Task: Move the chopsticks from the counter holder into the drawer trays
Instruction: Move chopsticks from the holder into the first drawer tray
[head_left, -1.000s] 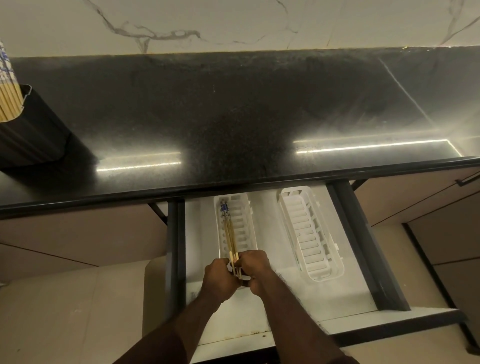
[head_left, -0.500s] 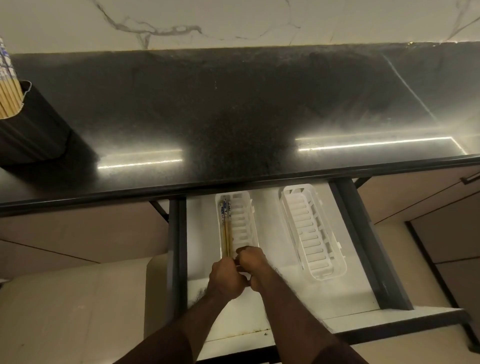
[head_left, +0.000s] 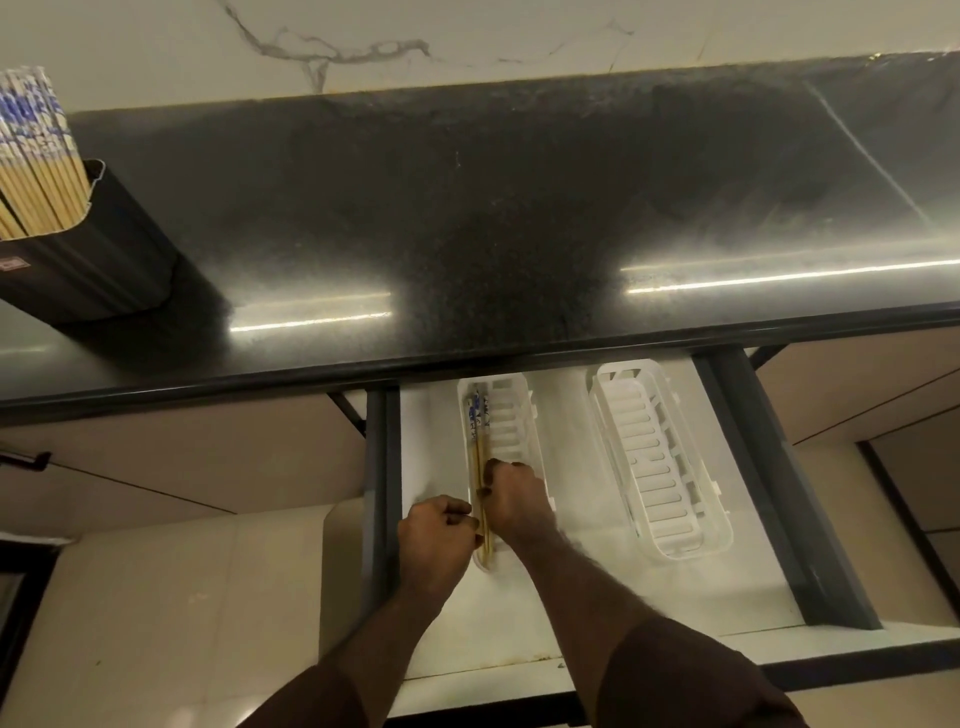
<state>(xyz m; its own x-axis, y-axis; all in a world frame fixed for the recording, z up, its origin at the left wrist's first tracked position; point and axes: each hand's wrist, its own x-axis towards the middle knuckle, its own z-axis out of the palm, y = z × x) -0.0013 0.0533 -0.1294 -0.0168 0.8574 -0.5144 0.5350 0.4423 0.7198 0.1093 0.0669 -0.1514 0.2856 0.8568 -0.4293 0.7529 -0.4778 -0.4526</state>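
Note:
A few wooden chopsticks (head_left: 478, 441) with blue-and-white tops lie lengthwise along the left side of the left white slotted tray (head_left: 521, 415) in the open drawer. My right hand (head_left: 517, 496) reaches into that tray, its curled fingertips pinching the chopsticks at mid-length. Just left of their near ends is my left hand (head_left: 436, 540), fingers curled against them. The right white tray (head_left: 714, 499) holds nothing. A black holder (head_left: 98, 260) at the counter's far left is packed with several more chopsticks (head_left: 36, 156).
The black stone counter (head_left: 519, 208) overhangs the drawer's back part. Dark drawer rails (head_left: 779, 493) run along both sides, and a white drawer front (head_left: 519, 691) is nearest me. Beige cabinet fronts flank the drawer, with tiled floor below left.
The chopsticks went from held up over the tray to lying along its left side. My left hand slid left and toward me; my right hand moved further up the chopsticks.

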